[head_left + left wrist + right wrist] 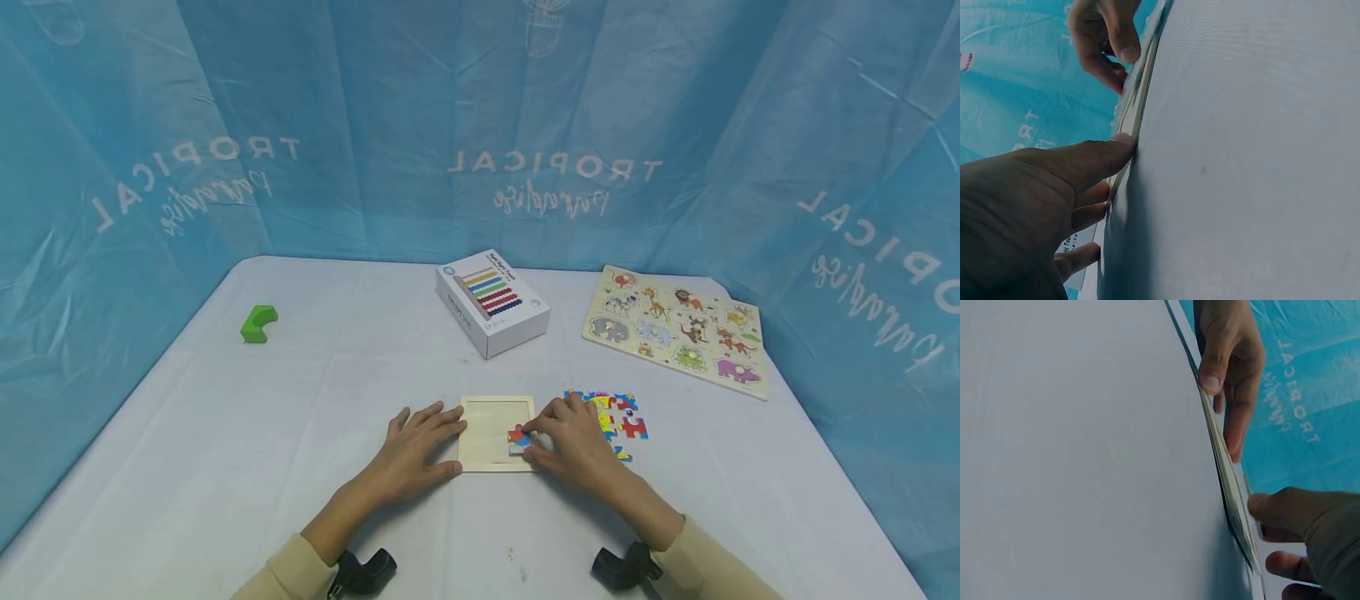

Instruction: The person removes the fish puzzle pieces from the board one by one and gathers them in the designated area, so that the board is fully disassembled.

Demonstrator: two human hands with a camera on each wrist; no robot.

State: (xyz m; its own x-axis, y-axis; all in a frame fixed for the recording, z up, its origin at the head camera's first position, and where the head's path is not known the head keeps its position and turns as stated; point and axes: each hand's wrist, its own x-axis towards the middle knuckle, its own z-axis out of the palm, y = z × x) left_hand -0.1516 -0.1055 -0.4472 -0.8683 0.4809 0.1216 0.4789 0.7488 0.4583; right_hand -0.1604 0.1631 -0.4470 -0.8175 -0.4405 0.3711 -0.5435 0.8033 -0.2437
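A shallow wooden puzzle tray (483, 467) lies flat on the white table. My left hand (412, 450) rests at its left side, fingers spread and fairly straight; thumb and fingertips touch the rim. In the tray's lower right part sits a jigsaw piece (516, 437) coloured red, blue and grey. The thumb and index finger of my right hand (577, 442) are curled about its right side and pinch it. Beside the tray, partly hidden under that hand, lie several colourful jigsaw pieces (633, 427). The left wrist view shows my left thumb (1107, 156) against the tray's edge.
Behind the tray stands a white box (517, 337) with coloured bars printed on it. An animal peg puzzle board (648, 348) lies at the back right. A green curved block (256, 325) is at the far left. Blue printed cloth (405, 208) hangs around the table.
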